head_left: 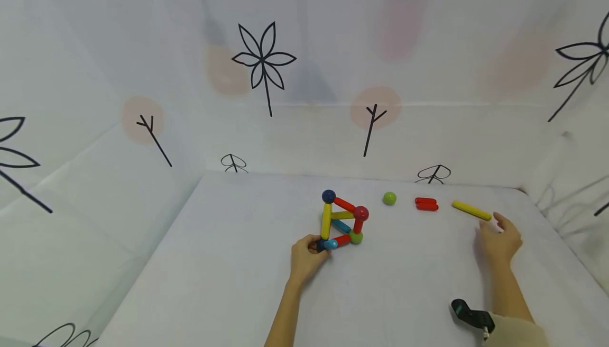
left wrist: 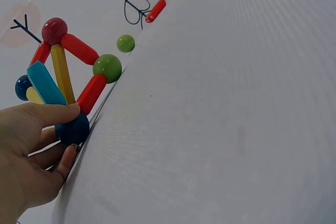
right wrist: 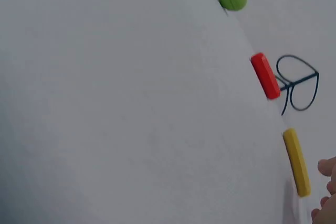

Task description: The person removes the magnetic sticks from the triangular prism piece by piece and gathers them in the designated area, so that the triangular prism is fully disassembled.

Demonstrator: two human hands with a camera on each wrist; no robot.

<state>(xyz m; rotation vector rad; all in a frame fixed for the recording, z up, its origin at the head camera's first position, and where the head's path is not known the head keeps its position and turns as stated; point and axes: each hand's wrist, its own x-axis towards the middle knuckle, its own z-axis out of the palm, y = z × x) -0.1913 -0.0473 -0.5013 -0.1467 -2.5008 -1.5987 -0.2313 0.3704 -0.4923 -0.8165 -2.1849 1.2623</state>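
Observation:
My left hand holds a frame of coloured magnetic sticks and balls by the dark blue ball at its near left corner. Red, yellow and blue sticks join a red ball, a green ball and another dark blue ball. The thumb lies by a light blue stick that juts from the held ball. Over at the right, my right hand hovers with thumb and forefinger apart, just beside the near end of a loose yellow stick. It grips nothing.
A loose green ball and two red sticks lie between the frame and the yellow stick. All rest on a white-covered table. Patterned cloth hangs behind and at the sides. A black strap-like piece sits by the right sleeve.

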